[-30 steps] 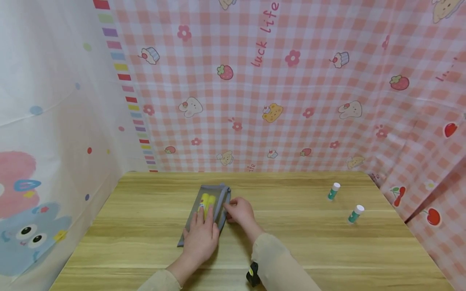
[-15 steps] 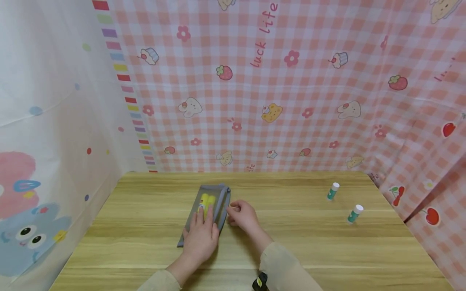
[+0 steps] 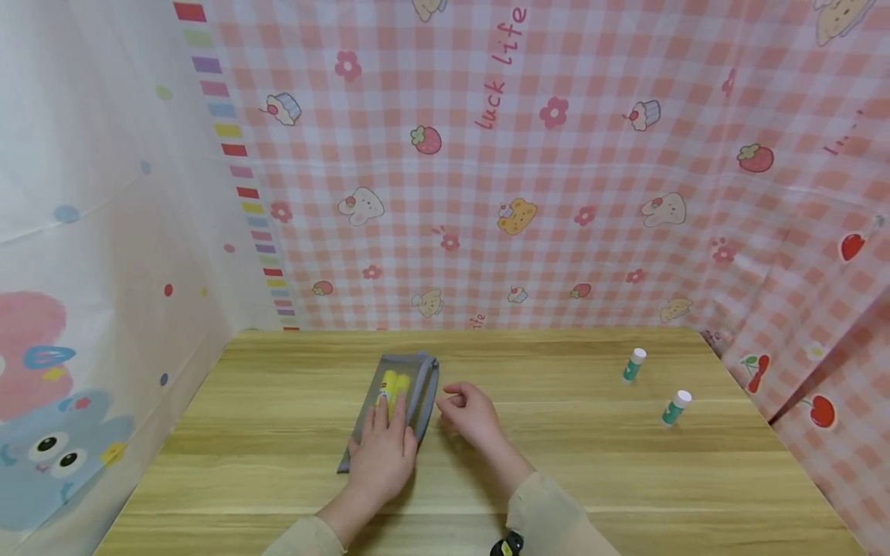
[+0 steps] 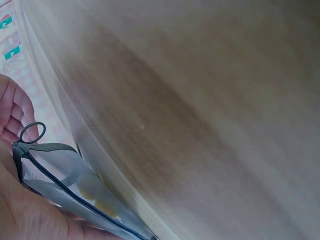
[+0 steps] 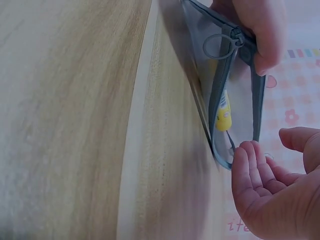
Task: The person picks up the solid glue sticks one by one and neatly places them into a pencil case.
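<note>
A grey mesh zip pouch (image 3: pixel 419 386) lies on the table with two yellow tubes (image 3: pixel 389 382), like glue sticks, inside. My left hand (image 3: pixel 382 459) rests on top of it, fingers stretched over the tubes. To the right of the pouch's zip side is my right hand (image 3: pixel 473 413), holding nothing, its fingers loosely bent. In the right wrist view the pouch mouth gapes, with one yellow tube (image 5: pixel 223 112) showing inside. The zip pull with its ring (image 5: pixel 237 39) sits at the end near my left hand (image 5: pixel 262 30); my right fingertips (image 5: pixel 245 150) are close to the far end.
Two green glue sticks with white caps stand at the right of the wooden table (image 3: pixel 556 463), one further back (image 3: pixel 633 365) and one nearer (image 3: pixel 677 408). A black device (image 3: pixel 507 544) shows by my right sleeve. Patterned cloths (image 3: pixel 445 177) hang behind and at the sides.
My right hand has moved a little right, away from the zip edge of the pouch, and its forearm has shifted right. The left hand and the pouch stay put.
</note>
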`<state>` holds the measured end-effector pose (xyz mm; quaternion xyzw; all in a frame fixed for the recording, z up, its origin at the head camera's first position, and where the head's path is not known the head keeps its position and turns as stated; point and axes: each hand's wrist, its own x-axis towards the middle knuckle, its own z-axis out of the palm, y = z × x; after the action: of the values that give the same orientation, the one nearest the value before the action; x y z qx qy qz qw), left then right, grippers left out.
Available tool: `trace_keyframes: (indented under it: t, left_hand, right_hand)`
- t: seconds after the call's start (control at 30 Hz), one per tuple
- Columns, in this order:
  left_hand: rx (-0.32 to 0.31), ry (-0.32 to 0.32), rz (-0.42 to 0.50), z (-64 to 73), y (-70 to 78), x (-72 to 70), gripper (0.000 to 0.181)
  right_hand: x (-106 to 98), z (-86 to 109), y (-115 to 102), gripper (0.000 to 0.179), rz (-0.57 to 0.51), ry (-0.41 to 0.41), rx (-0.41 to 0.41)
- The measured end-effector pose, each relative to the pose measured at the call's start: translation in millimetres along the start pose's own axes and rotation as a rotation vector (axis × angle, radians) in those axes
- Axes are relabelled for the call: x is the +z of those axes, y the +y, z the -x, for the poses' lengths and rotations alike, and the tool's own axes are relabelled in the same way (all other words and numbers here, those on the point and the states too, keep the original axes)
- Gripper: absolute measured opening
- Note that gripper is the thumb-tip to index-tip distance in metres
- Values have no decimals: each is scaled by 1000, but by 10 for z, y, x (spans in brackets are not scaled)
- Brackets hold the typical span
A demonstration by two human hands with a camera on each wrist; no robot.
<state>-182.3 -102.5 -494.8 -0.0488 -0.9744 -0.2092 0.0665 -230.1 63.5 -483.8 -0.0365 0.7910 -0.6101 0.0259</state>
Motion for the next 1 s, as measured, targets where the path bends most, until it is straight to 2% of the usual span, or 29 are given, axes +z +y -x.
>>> trace_keyframes:
  t: [0.4,1.0]
  left_hand:
    - [9,5,-3,1,-10,7,54]
    - [14,6,-4,-3,-18,25,54]
  right_hand:
    - [-141,111,-24,40,-19,-4,-19]
    - [-353,258,-77,38,-88,60,4]
